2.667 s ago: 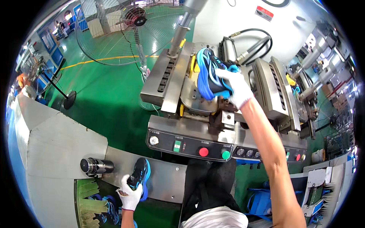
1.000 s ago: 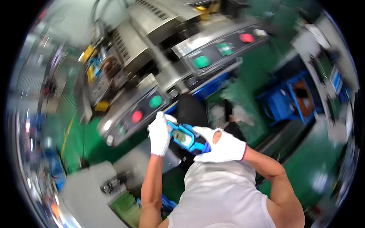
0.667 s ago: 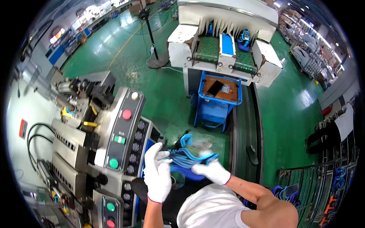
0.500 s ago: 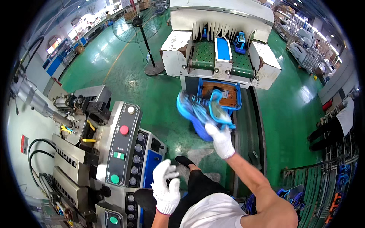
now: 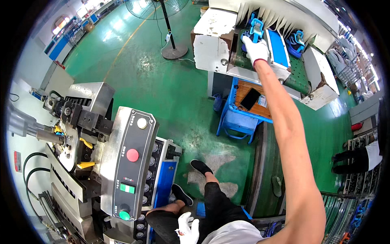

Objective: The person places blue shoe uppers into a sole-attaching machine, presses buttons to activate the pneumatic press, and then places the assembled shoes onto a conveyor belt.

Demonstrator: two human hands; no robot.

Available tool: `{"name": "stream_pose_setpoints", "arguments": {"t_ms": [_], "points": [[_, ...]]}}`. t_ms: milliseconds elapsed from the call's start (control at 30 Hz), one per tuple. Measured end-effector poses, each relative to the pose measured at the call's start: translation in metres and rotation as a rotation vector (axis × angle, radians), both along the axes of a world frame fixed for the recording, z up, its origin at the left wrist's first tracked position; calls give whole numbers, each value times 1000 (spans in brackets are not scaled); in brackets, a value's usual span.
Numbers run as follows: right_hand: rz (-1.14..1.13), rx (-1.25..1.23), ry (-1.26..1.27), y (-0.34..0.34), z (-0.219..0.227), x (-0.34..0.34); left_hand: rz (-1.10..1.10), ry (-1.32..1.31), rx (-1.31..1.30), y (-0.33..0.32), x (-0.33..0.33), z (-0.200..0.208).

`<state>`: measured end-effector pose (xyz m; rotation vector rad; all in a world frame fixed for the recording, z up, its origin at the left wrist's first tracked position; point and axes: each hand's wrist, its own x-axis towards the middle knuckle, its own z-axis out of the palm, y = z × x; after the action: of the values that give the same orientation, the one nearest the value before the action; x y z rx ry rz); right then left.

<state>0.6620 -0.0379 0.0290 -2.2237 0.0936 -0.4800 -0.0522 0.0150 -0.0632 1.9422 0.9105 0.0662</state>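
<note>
— Left side?
— Control panel [image 5: 129, 162] with a red button. The gloved left hand [image 5: 187, 230] hangs by the thigh, fingers loosely apart, holding nothing.
— Right side?
— The gloved right hand [image 5: 256, 49] is clamped on a blue shoe [image 5: 255, 27], setting it on the green conveyor [image 5: 298, 79].
</note>
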Motion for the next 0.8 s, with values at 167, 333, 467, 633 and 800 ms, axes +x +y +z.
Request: {"name": "stream_pose_setpoints", "arguments": {"t_ms": [167, 333, 467, 633, 800], "points": [[54, -33, 38, -4, -5, 37, 44, -25, 27, -10, -2, -20], [171, 171, -3, -17, -3, 42, 5, 14, -29, -2, 11, -18], [209, 27, -89, 3, 16, 16, 89, -45, -42, 5, -20, -34], [347, -464, -443, -22, -18, -28, 97, -33, 189, 18, -37, -9], [481, -628, -443, -146, -46, -158, 339, -146, 45, 11, -56, 9]]}}
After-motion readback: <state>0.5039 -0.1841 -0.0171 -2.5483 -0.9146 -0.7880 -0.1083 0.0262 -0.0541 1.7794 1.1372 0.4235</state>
